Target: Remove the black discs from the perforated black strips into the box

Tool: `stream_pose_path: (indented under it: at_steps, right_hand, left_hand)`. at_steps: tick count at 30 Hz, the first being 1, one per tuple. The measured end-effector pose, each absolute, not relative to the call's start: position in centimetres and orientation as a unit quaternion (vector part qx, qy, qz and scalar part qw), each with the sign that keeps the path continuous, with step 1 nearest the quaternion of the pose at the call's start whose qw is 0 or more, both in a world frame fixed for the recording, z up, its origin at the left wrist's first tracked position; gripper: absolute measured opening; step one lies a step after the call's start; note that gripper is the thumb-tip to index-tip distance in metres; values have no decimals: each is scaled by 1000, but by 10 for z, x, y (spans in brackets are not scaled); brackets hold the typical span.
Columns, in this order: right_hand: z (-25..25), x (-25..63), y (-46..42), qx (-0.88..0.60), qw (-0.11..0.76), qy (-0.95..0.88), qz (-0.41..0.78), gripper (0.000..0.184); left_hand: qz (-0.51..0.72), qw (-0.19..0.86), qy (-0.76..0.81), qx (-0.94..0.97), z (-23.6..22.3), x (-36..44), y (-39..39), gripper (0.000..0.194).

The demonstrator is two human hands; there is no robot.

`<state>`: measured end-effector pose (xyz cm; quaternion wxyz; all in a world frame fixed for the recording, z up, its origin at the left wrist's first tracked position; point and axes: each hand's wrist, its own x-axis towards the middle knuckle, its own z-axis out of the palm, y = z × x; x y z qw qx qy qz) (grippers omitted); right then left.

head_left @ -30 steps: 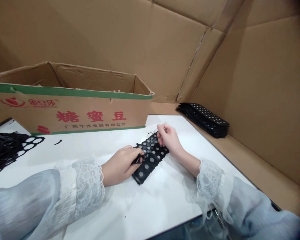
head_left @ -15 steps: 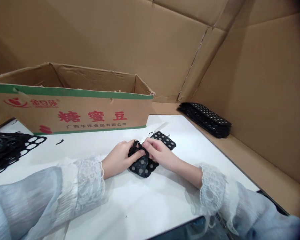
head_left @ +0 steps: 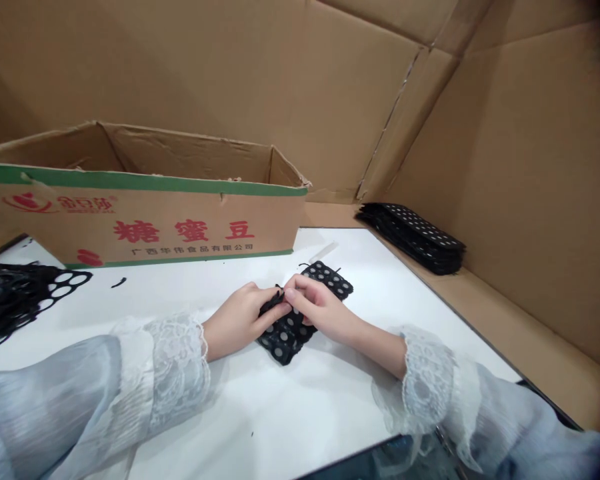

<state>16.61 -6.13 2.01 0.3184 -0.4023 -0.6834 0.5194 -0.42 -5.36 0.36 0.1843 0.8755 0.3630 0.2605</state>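
A small black piece of fabric with pale dots [head_left: 283, 339] is between my hands over the white table, its lower corner hanging toward me. My left hand [head_left: 243, 318] pinches its upper left part between thumb and fingers. At its upper edge, my right hand [head_left: 320, 307] has thumb and index finger pressed together, close to the left fingertips. What exactly lies in that right pinch is too small to see. Just behind my right hand lies another black dotted piece [head_left: 331, 277], flat on the table and partly covered by the hand.
A long cardboard box [head_left: 190, 223] with a green rim stands at the back left. Black netting with round holes [head_left: 17, 300] is heaped at the left edge. A stack of black dotted pieces [head_left: 413, 237] lies at the right. Cardboard walls [head_left: 530, 167] enclose the table [head_left: 220, 427].
The held fabric's lower part has unfolded and hangs slightly lower, showing more dots. My hands have stayed nearly in place, the fingertips now closer together.
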Motion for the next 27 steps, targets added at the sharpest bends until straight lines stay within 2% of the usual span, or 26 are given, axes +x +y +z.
stream_pose_path:
  at_steps: [7, 9, 12, 17, 23, 27]
  right_hand:
    - [13, 166, -56, -366, 330, -613, 618, 32]
    - [11, 167, -56, -376, 320, -639, 590, 31]
    - [10, 167, -57, -431, 298, -703, 481, 33]
    - [13, 167, -60, -477, 314, -760, 310, 31]
    - [16, 170, -56, -503, 426, -712, 243, 27]
    - [15, 170, -53, -491, 489, -659, 293, 26]
  left_hand:
    - [298, 207, 428, 828, 3, -7, -51, 34]
    - [299, 180, 430, 833, 3, -8, -50, 33]
    - [291, 142, 419, 848, 2, -9, -49, 31]
    - [291, 149, 432, 841, 2, -8, -50, 29]
    - [318, 166, 448, 819, 5, -6, -52, 31]
    - [332, 190, 443, 811, 8, -5, -53, 30]
